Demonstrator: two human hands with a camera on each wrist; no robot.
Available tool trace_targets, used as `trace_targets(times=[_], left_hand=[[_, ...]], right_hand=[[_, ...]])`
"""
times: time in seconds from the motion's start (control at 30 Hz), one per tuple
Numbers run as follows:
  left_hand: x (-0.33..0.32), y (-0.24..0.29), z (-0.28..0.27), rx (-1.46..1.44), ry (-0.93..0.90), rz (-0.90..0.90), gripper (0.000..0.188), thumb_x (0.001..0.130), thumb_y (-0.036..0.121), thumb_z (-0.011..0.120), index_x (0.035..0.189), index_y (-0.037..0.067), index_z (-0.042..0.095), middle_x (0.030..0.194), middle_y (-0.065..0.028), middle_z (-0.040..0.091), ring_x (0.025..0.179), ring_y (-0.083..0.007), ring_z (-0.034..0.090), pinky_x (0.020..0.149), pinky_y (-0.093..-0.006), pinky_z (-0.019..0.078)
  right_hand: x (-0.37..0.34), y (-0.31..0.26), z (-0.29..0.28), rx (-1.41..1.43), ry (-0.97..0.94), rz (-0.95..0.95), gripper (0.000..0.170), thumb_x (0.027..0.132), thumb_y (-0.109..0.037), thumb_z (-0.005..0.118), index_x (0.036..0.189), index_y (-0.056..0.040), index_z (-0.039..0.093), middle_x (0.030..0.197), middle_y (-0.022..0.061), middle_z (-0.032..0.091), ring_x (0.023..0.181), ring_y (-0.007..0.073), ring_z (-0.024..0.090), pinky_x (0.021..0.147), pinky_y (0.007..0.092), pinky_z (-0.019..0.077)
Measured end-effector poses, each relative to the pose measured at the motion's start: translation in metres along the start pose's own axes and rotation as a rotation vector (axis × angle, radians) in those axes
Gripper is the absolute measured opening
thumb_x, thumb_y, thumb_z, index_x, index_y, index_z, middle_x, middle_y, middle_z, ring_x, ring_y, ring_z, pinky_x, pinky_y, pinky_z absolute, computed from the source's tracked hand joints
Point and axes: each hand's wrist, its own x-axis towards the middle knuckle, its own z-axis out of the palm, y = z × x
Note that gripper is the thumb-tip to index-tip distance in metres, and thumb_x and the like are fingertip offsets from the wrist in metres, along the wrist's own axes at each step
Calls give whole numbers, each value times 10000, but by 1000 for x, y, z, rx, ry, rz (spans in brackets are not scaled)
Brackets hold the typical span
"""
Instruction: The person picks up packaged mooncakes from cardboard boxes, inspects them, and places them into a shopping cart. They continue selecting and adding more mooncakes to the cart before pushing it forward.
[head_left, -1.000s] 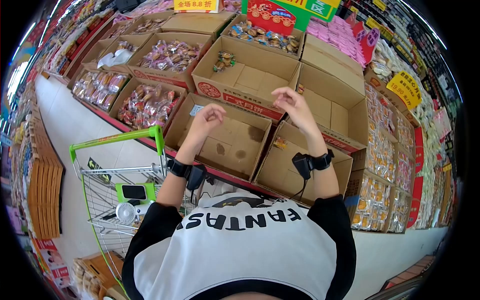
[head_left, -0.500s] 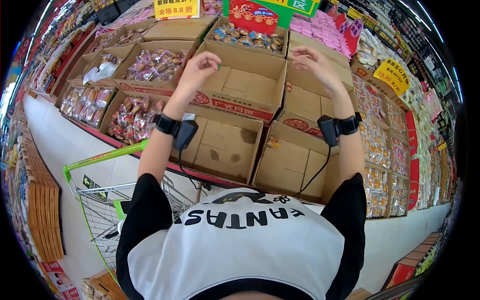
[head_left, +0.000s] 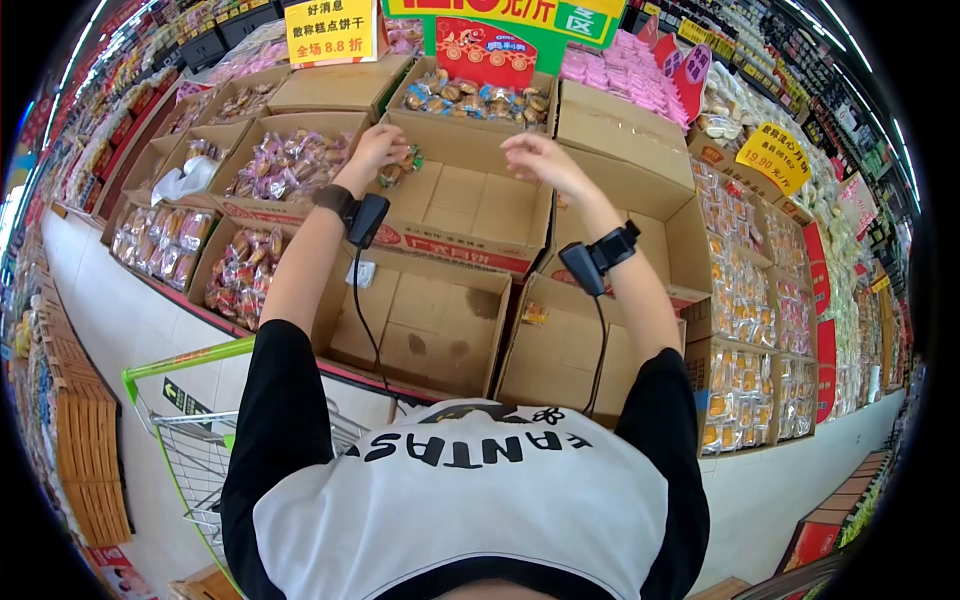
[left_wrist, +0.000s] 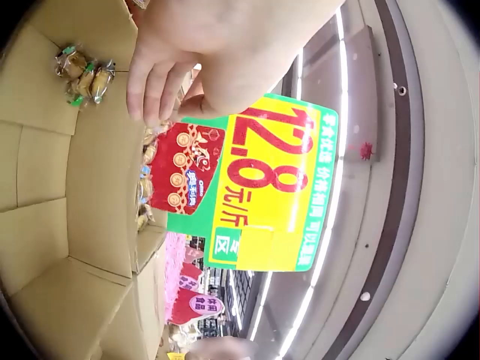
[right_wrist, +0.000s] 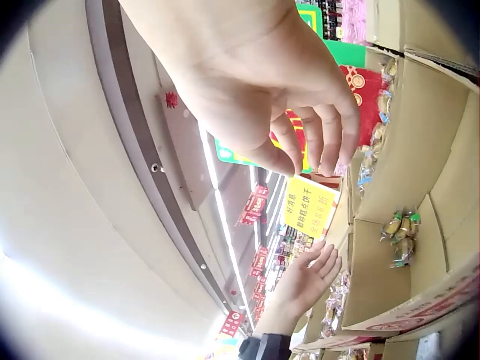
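Wrapped pastries (head_left: 402, 168) lie as a small cluster in the far left corner of an open cardboard box (head_left: 470, 205). Each pastry is rounded and golden brown, enclosed in clear, glossy film with crinkled edges and bright green portions; the pieces lie close together against the box's inner walls. My left hand (head_left: 376, 152) is near the cluster, separated from it by a visible gap in the left wrist view. Its fingers are relaxed and gently bent, the palm is open, and it holds nothing. My right hand (head_left: 546, 164) is above the right part of the same box, well apart from the pastries, with its fingers loosely curved and nothing in its hold. To the left of the box, purple-wrapped pastries (head_left: 292, 162) fill a neighbouring carton; behind it, pastries in blue-marked wrappers (head_left: 475, 102) lie below a red sign (head_left: 487, 52). In front, a lower box (head_left: 425, 315) shows dark stains on its base.
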Motion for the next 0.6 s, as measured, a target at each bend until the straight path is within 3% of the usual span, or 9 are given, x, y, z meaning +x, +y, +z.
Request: trace_targets(times=[0.23,0.3,0.43,0.47,0.6], left_hand=[[40,-40,-13,71,21,-161,230,828,218,423,942,21,457,880,-135,527,764,-231,573,671,-336,500],[47,-50,-16,142,67,-224,286,835,247,409,991,8,428,933,-149,500,782,-235,568,692,-344,494],[77,-81,-27,148,129,-296,349,845,312,381,1118,96,355,983,-145,476,776,-299,555,660,-385,489],[89,-92,-31,163,108,-335,355,849,344,368,1153,164,331,1011,-135,468,791,-315,541,643,-404,484],[115,-113,-38,96,-17,-402,381,857,379,356,1196,213,303,1122,-111,427,858,-310,520,656,-441,468]], right_hand=[[23,29,17,26,-38,38,225,818,-168,518,1017,-62,520,933,26,529,843,99,517,740,240,429],[26,38,22,67,-6,11,230,797,-160,523,1003,-58,523,840,21,541,751,87,514,666,222,429],[28,52,25,102,-19,-34,212,800,-121,493,1001,-57,518,850,26,542,753,90,514,655,224,428],[28,54,26,119,-18,-46,210,800,-106,479,1000,-56,517,857,30,541,760,92,514,659,226,429],[25,53,29,166,-25,-49,208,811,-76,452,1010,-45,505,907,37,528,831,102,518,716,238,435]])
